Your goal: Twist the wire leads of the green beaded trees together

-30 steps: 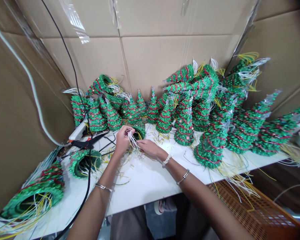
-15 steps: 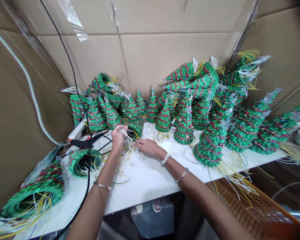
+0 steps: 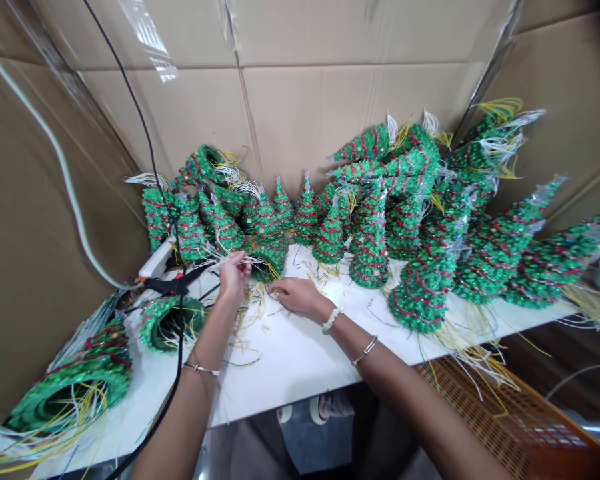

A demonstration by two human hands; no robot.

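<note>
My left hand [image 3: 234, 275] is closed around a bundle of thin white wires [image 3: 215, 255], whose loose ends fan out to the left. The wires run to a small green tinsel Christmas tree [image 3: 275, 259] lying on its side, its hollow base towards me. Yellow wires [image 3: 269, 268] stick out of that base. My right hand [image 3: 296, 295] is just right of the yellow wires, low over the white table [image 3: 280, 360], fingers curled with thumb and forefinger near each other. Whether anything is pinched there is too small to make out.
Many tinsel trees [image 3: 369, 247] stand or lie along the cardboard wall [image 3: 305, 100]. A glue gun [image 3: 167, 283] and another hollow tree [image 3: 167, 323] are at left. A black cable [image 3: 180, 333] hangs in front. An orange basket [image 3: 480, 407] sits below right. Wire scraps litter the tabletop.
My left hand has shifted slightly left, and the white wires now spread leftward instead of pointing towards my right hand. My right hand has barely moved.
</note>
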